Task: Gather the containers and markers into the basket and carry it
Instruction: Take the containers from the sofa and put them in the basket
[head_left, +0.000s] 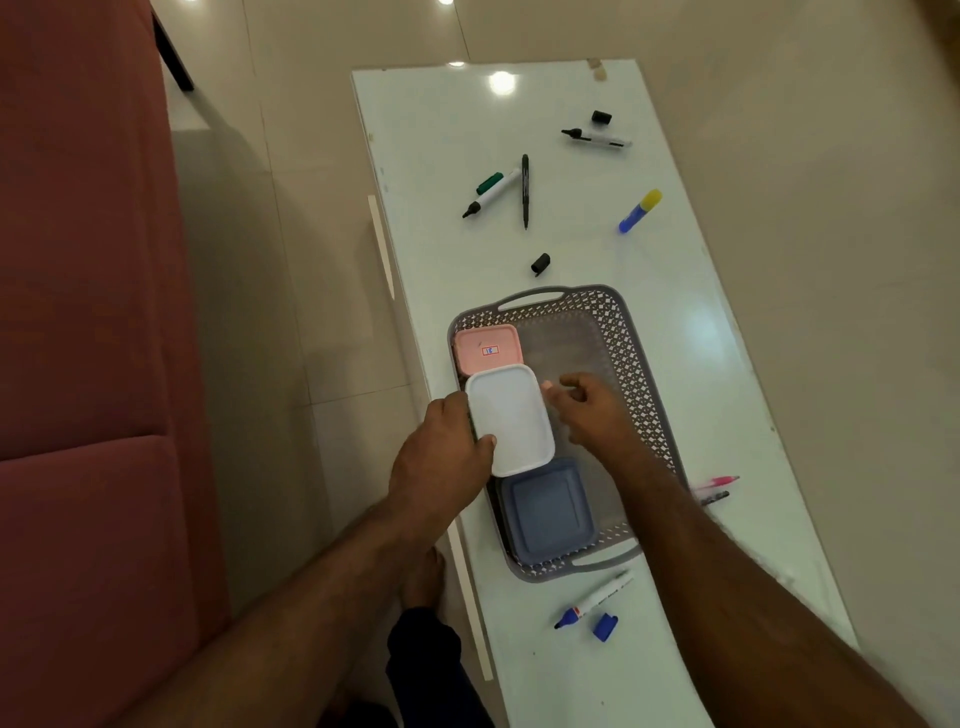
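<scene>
The right forearm hides part of the pink pen.

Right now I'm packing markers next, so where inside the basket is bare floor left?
The grey perforated plastic basket is free along its right half, beside the pink-lidded container and under the right hand. The left column is crowded: pink, white-lidded container in the left hand, blue-lidded container.

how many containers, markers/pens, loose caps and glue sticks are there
containers in the basket: 3 (pink, white, blue)
markers/pens: 6
loose caps: 4
glue stick: 1
total: 14
</scene>
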